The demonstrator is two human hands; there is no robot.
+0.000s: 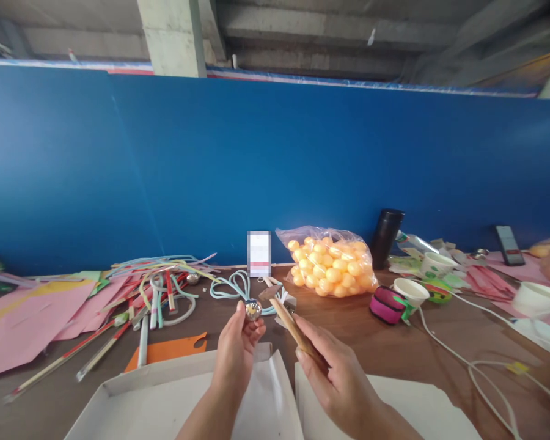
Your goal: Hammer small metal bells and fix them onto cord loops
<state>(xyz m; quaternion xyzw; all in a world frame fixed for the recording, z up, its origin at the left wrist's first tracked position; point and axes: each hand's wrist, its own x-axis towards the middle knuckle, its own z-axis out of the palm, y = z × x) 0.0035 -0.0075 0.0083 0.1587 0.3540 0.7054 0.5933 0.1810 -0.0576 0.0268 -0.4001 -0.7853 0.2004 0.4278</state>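
My left hand [238, 348] pinches a shiny silver ball [253, 310] between thumb and fingers, above the near edge of the table. In my right hand [334, 366] is a small hammer [296, 333], gripped by its wooden handle. Its head points up and to the left, close to the ball; whether the two touch I cannot tell. Under my hands lies an open white cardboard box [165, 397]. Just behind the ball, a coiled pale blue cord [231, 287] rests on the table.
A clear bag of orange balls [327, 266] stands behind my right hand, beside a black bottle [387, 238]. To the right are a magenta pouch [387, 304], paper cups [410, 292] and a white cable [462, 363]. Sticks, tubes and pink paper [13, 336] cover the left.
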